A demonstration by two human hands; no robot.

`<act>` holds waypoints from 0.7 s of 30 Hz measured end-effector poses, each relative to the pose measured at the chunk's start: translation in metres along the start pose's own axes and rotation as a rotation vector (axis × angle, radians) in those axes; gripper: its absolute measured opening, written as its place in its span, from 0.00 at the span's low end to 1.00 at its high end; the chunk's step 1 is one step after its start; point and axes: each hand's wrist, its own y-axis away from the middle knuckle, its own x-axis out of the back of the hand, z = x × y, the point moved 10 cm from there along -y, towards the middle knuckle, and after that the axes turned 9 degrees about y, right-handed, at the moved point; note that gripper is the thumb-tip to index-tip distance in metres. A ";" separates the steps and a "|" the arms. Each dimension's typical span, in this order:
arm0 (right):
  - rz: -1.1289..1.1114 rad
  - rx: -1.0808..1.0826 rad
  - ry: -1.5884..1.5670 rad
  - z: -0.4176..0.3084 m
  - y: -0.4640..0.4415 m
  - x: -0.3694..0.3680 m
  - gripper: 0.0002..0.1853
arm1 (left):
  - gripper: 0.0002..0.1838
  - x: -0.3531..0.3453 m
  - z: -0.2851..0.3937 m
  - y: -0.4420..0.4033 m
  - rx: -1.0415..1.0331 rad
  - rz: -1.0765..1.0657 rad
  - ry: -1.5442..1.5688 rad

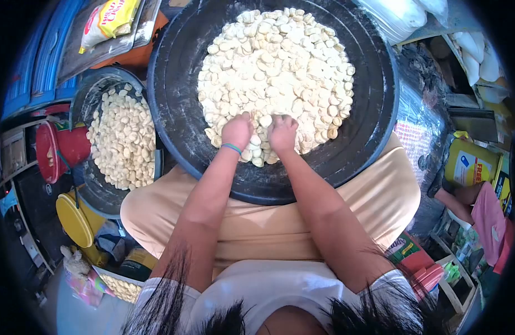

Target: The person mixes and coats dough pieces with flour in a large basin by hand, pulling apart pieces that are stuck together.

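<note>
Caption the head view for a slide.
Left hand and right hand among pale, rounded pieces in a large black tub.

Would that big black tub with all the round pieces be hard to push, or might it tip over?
The black tub would probably feel heavy, since many pale pieces lie in it. It looks wide, so tipping seems unlikely. The loose pieces might shift about.

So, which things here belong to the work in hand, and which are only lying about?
In use:
- left hand and right hand, both among the pale pieces
- big tub
- side tub, probably: it holds similar pieces

Lying about, it seems:
- yellow bag
- red bucket
- yellow bucket
</note>
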 end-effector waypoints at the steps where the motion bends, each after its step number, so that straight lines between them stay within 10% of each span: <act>1: -0.060 0.031 -0.027 -0.010 0.009 0.009 0.23 | 0.12 0.002 -0.013 0.002 0.096 -0.005 0.097; 7: -0.289 0.164 -0.608 -0.042 0.014 0.016 0.21 | 0.14 0.034 0.019 0.033 -0.439 0.401 0.013; 10: -0.351 0.065 -1.208 -0.065 0.019 0.064 0.17 | 0.15 0.044 0.019 0.028 -0.406 0.334 0.624; 15: -0.385 0.190 -1.065 -0.069 -0.008 0.076 0.13 | 0.16 0.034 0.017 0.024 -0.039 -0.083 1.455; 21: 0.002 0.367 -0.714 -0.067 -0.015 0.112 0.11 | 0.18 0.047 0.035 0.028 -0.130 -0.046 1.393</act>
